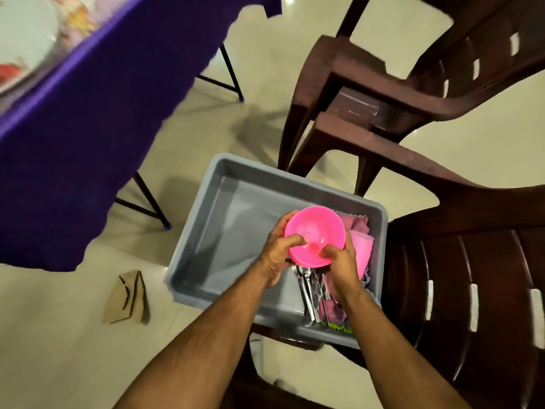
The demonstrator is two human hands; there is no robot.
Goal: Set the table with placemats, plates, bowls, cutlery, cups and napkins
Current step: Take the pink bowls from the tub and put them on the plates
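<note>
Both bare forearms reach from the near edge; the left hand (277, 255) and right hand (343, 267) share a grip on the round pink plastic bowl (314, 234), thumbs inside its rim, above the grey plastic tub (224, 231). Lifting it level should avoid knocking the steel cutlery (309, 290) beneath. Farther left, the purple-draped desk (88, 113) carries a blurred white plate (23, 39), cut off.

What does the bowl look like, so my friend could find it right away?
Look for the big grey tub on the floor beside the brown chairs. Above it, the left hand and right hand hold the bowl. It is round, shiny, bright pink, unlike the silver cutlery below.
</note>
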